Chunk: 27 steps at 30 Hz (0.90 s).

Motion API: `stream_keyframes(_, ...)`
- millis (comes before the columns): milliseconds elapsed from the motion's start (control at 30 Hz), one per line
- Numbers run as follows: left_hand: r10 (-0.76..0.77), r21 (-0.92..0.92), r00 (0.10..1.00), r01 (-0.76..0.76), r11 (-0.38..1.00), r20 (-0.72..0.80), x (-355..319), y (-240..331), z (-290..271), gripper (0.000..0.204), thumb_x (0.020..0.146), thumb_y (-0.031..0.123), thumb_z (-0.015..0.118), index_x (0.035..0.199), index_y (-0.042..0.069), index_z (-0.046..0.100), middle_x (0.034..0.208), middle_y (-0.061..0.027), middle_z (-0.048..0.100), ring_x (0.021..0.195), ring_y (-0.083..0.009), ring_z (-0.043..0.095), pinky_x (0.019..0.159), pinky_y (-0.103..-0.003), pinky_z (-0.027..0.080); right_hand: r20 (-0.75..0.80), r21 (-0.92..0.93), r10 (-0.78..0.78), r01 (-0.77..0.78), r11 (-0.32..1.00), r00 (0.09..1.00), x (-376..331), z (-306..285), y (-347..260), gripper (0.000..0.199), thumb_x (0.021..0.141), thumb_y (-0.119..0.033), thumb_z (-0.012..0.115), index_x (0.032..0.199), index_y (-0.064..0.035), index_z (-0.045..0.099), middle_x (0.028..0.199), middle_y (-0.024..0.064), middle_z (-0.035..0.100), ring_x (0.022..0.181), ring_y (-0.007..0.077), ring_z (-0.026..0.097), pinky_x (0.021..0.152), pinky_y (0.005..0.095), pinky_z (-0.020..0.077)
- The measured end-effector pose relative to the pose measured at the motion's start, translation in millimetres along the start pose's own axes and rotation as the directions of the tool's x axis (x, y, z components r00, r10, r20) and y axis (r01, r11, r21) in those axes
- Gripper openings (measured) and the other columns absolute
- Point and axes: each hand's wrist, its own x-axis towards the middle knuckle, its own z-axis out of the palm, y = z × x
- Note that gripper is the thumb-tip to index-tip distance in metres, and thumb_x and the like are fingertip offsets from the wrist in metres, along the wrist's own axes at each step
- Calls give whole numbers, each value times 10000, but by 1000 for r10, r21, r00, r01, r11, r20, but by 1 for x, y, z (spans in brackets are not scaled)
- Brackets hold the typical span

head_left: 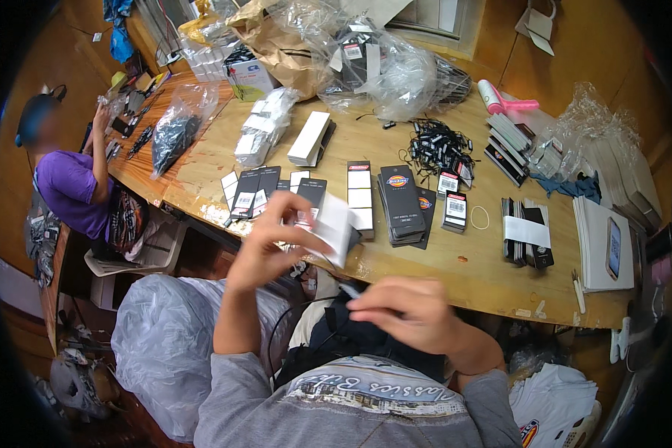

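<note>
Over the table's front edge my left hand (272,243) is closed on a white card (337,233), blurred by motion, its fingers along the left side. Something dark shows behind the card's right edge. My right hand (411,310), nearer my body, pinches a small pale strip (349,290) too blurred to name. Black hang tags (255,185), some with white barcode labels, lie beyond my left hand. A column of white labels (360,193) is just past the card. To its right sit a stack of black hang tags (402,201) and a smaller stack with barcode labels (454,209).
A heap of black tag strings (440,145) lies behind the stacks. A rubber band (480,217) and a banded tag bundle (526,233) lie to the right. Plastic bags (403,82) crowd the back. A co-worker in purple (71,183) sits at left. A large plastic bag (164,351) stands below.
</note>
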Motion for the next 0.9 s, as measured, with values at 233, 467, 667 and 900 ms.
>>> stream_keyframes(233,-107,321,965,183,929,-238,-33,-57,-14,261,599,-93,558,791,68,634,737,-63,480,684,-163,523,600,-261,424,252,-163,89,-48,985,964,4,36,31,102,709,-64,571,802,-21,575,780,108,577,701,262,565,618,329,449)
stream_keyframes(467,-243,514,970,222,828,-27,-23,-73,-19,240,662,-33,536,871,57,611,873,-98,512,901,-253,471,778,-310,384,121,-663,437,-255,704,891,60,-63,99,442,582,-147,687,982,-28,541,968,112,525,951,279,466,857,322,360)
stream_keyframes(667,-168,221,984,176,959,-56,54,-85,26,539,572,277,723,1032,62,540,1043,-120,463,1020,-271,400,871,-347,340,238,-746,557,-217,629,796,84,-86,144,773,417,-192,771,1110,-31,468,1067,99,478,1029,277,401,890,322,330)
stream_keyframes(900,-128,374,991,108,921,28,81,-91,40,644,461,263,772,1014,47,522,1060,-108,447,1054,-280,363,885,-369,330,152,-749,470,-209,628,869,86,-78,133,642,408,-116,777,980,-31,498,972,98,509,965,278,454,829,334,375)
